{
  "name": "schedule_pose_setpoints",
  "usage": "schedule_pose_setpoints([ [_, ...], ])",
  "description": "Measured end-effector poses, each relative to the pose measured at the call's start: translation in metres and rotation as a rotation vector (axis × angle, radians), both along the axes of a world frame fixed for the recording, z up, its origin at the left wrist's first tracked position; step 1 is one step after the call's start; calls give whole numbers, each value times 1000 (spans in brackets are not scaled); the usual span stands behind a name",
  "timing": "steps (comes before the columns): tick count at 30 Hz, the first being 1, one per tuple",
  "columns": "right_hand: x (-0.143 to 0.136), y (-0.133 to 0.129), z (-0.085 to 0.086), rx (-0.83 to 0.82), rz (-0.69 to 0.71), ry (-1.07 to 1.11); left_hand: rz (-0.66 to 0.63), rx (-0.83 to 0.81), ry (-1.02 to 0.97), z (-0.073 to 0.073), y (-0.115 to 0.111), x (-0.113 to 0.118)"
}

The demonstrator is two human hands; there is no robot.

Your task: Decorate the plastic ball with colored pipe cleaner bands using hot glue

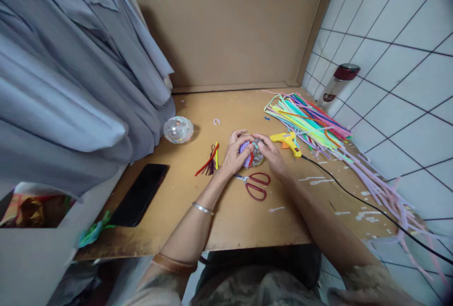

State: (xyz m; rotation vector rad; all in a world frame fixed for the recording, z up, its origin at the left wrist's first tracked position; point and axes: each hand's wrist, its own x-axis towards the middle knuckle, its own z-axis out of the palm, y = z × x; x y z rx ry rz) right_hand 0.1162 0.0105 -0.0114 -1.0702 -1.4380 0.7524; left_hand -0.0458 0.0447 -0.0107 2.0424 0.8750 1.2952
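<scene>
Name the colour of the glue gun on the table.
The glue gun is yellow with an orange trigger, best seen in the head view.

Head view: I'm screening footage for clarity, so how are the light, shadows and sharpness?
Head view: soft light, shadows beside the clear round object and at left on the back panel; same view, scissors clearly outlined, held piece smeared in fine detail.

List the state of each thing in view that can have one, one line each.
Left hand: closed on the round piece
Right hand: closed on it too
Round piece: held, part purple, part clear
Scissors: lying flat, open or closed unclear
Glue gun: on its side, cord attached
Phone: flat, upper face dark
Bottle: capped
Pipe cleaners: loosely heaped
Clear globe: set down, untouched
Grey cloth: hanging in folds
</scene>
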Motion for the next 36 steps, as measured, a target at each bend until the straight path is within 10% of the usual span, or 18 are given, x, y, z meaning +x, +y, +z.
schedule_pose_setpoints([
  [5, -10, -17, 6, 283, -309, -386, 125, -44, -64, -5, 11, -6],
  [11, -28, -30, 5, 399, -359, -768, 179, -97, -149, -6, 10, -4],
  [36, -25, -28, 15, 444, -256, -944, 187, -113, -206, -1, 6, 5],
])
